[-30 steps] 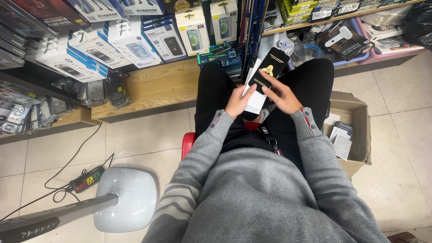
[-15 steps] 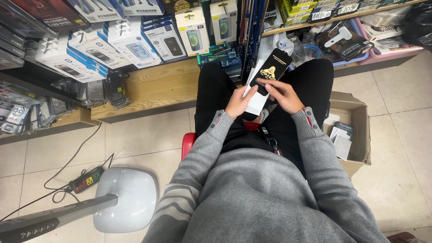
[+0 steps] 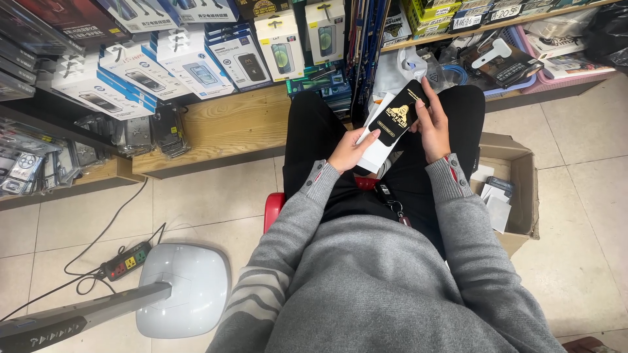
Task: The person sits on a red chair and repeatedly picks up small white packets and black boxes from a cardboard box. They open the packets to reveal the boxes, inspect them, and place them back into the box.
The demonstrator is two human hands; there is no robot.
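I sit on a red stool (image 3: 273, 208) with both hands raised over my lap. A flat black package with a gold emblem (image 3: 397, 112) is held by my right hand (image 3: 434, 124) along its right edge. Under it lies a white sleeve or card (image 3: 376, 151), gripped from the left by my left hand (image 3: 350, 150), thumb touching the black package's lower corner. Both arms wear grey knit sleeves; my legs are in black trousers.
An open cardboard box (image 3: 520, 171) with small white packets stands on the floor to my right. Wooden shelves (image 3: 229, 124) ahead hold boxed phone accessories. A white fan base (image 3: 185, 287) and a power strip (image 3: 124, 260) with cables lie at lower left.
The black package has slid a little up and out from the white sleeve, and my right hand has moved higher along its edge. The left hand stays in place.
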